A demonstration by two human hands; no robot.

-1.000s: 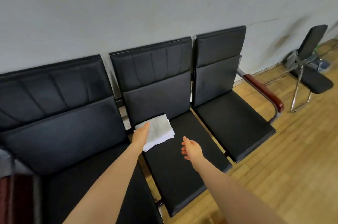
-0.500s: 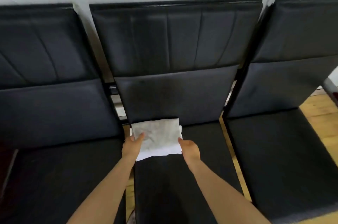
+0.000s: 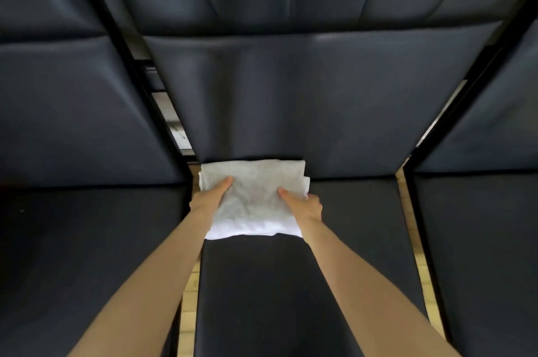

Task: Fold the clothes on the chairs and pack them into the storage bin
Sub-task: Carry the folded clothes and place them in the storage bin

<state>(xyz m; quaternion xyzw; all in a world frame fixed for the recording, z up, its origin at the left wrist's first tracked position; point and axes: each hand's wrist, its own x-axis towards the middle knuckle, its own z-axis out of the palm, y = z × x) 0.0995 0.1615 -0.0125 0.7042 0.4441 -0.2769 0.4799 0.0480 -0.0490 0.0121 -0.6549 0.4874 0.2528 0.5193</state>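
I found no text, label, brand, number or sign that I could read anywhere in the head view.
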